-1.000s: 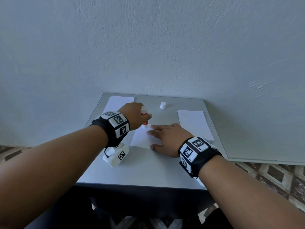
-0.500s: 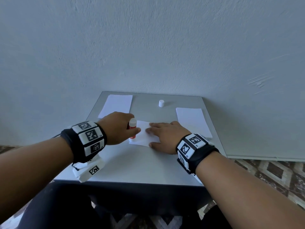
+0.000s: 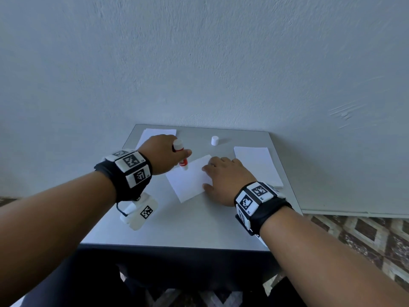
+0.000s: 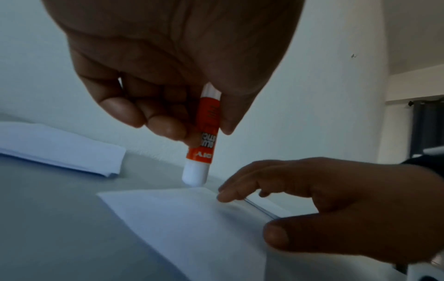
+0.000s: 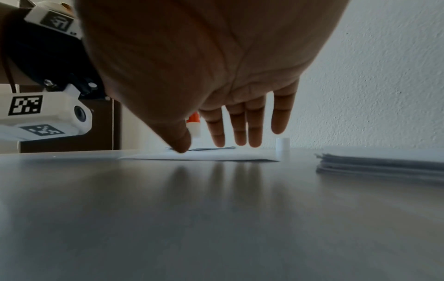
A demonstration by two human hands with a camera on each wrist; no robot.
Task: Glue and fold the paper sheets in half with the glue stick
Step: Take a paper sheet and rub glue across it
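Here the left hand [image 3: 162, 153] grips one glue stick [image 3: 182, 157]; the right hand [image 3: 223, 177], fingers flat, presses one middle sheet [image 3: 188, 180]. Two paper piles [image 3: 257, 161] and one cap [image 3: 214, 140] sit higher in the frame.

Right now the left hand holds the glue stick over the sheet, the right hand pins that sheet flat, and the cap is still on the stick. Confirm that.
Not quite: the cap is off, standing on the table in the head view. The left hand does hold the glue stick over the sheet, pinned by the right hand.

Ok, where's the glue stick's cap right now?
In the head view the cap stands upright near the table's far edge, centre-right, beyond the right hand and left of the right-hand paper stack.
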